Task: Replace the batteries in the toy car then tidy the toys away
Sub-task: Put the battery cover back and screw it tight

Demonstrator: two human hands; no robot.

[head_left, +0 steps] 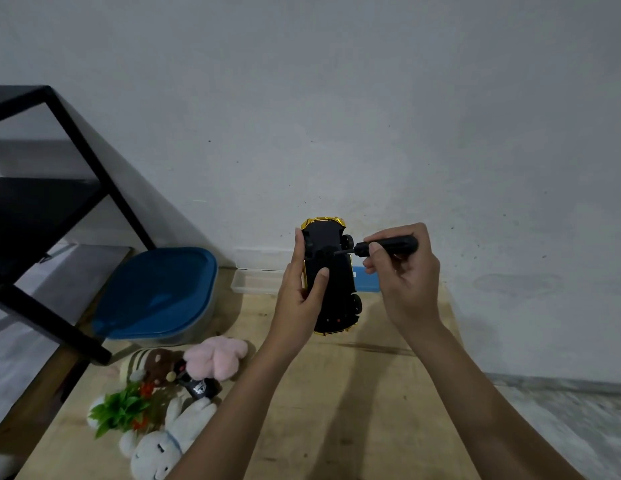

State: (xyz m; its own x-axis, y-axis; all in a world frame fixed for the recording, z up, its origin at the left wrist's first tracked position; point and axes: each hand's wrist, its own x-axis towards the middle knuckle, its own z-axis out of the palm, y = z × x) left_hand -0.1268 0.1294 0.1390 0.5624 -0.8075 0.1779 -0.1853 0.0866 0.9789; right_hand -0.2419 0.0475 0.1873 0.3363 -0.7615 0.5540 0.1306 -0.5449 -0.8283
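Observation:
My left hand holds the gold toy car above the wooden table, its black underside turned toward me and its nose pointing up. My right hand grips a black screwdriver from the right. The screwdriver tip touches the underside near the car's upper middle. A pile of toys lies at the table's front left: a pink plush, a brown striped plush, a white plush and a green plastic plant.
A grey bin with a blue lid stands at the table's back left. A clear plastic box and a blue item lie against the wall behind the car. A black metal shelf frame rises on the left.

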